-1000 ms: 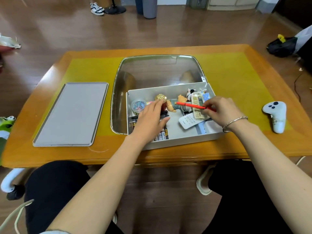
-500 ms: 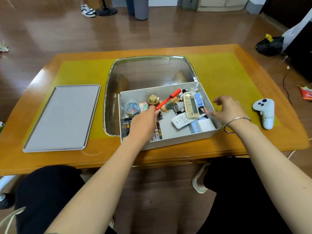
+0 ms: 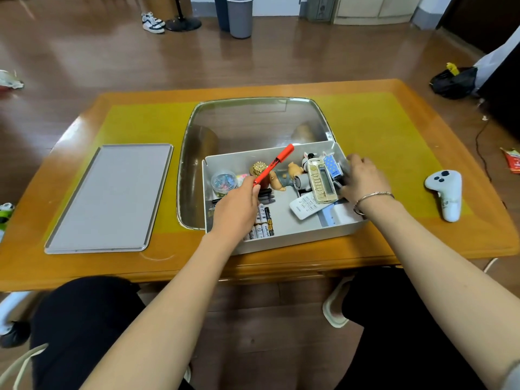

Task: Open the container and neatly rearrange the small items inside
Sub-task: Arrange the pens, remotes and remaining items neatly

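1. Risk: your left hand (image 3: 239, 205) pinches the red pen (image 3: 273, 168) by its near end only, with the far end raised over the box (image 3: 281, 240); a loose pinch could drop it onto the figurines (image 3: 287, 175).
2. Your right hand (image 3: 363, 178) reaches into the box's right side, fingers curled among items; whether they grip anything, you cannot tell from here.
3. Box sits open on the counter (image 3: 394, 130), holding batteries (image 3: 263, 220), a clip jar (image 3: 224, 182) and remotes (image 3: 320, 180). Its lid (image 3: 112, 197) lies left.
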Demonstrator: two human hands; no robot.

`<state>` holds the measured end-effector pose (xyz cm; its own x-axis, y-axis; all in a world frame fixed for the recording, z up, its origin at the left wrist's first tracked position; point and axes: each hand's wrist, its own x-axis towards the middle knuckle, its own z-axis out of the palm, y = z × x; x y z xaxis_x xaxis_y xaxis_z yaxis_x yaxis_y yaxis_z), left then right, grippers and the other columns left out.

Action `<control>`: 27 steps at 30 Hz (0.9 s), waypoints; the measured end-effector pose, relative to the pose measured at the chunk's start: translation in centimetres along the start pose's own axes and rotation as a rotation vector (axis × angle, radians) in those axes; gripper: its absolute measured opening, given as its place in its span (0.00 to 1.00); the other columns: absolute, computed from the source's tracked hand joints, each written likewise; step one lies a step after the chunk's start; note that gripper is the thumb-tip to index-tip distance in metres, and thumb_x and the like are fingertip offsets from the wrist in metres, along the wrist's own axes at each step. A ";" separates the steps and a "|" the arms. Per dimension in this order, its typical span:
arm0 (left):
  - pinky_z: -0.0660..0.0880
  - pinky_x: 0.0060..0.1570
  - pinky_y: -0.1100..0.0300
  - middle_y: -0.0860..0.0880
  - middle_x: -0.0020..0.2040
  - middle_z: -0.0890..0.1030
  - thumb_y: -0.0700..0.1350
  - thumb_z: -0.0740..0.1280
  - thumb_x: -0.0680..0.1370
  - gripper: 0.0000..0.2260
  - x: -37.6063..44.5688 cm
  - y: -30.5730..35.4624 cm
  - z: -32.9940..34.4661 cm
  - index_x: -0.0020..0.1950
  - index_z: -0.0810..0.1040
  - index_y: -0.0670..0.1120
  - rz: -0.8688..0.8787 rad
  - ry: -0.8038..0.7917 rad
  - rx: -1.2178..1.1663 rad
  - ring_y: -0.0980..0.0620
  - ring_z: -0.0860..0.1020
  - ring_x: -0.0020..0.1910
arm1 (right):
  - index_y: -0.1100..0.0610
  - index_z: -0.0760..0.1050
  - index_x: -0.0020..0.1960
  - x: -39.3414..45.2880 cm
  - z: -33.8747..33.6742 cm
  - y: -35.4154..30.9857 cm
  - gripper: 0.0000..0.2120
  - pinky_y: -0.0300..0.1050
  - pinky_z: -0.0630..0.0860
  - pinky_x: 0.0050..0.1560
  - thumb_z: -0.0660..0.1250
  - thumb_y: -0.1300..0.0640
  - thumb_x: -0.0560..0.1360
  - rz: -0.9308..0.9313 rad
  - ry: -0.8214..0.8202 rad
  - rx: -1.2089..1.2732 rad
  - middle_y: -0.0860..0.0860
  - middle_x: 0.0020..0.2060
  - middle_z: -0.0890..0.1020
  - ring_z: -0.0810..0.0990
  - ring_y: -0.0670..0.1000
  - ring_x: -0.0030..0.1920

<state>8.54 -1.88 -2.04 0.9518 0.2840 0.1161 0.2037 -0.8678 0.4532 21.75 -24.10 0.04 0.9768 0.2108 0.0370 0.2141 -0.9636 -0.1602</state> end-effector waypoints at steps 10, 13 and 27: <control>0.77 0.41 0.47 0.47 0.45 0.81 0.51 0.49 0.84 0.13 -0.2 -1.3 -0.6 0.56 0.69 0.46 -0.066 0.067 -0.063 0.46 0.79 0.41 | 0.60 0.78 0.49 -0.9 -1.7 1.0 0.07 0.53 0.72 0.43 0.63 0.62 0.73 -0.113 0.377 0.181 0.60 0.47 0.80 0.78 0.63 0.48; 0.76 0.38 0.50 0.47 0.44 0.81 0.51 0.49 0.84 0.13 -0.2 -1.8 -1.0 0.54 0.70 0.46 -0.088 0.113 -0.090 0.47 0.78 0.40 | 0.63 0.77 0.50 -1.4 -2.8 0.3 0.07 0.54 0.73 0.45 0.62 0.65 0.74 -0.226 0.522 0.325 0.60 0.47 0.79 0.78 0.60 0.45; 0.72 0.37 0.55 0.46 0.43 0.77 0.46 0.52 0.84 0.10 0.1 -2.9 -2.4 0.49 0.71 0.45 -0.119 0.239 -0.422 0.50 0.76 0.41 | 0.57 0.80 0.42 -3.1 -1.2 -7.8 0.08 0.41 0.79 0.42 0.74 0.67 0.68 -0.306 0.029 1.034 0.59 0.39 0.83 0.81 0.48 0.37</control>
<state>7.52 1.69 -1.24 0.8382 0.4997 0.2184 0.1505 -0.5969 0.7881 17.01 -17.49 2.37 0.8839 0.4026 0.2381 0.3603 -0.2614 -0.8954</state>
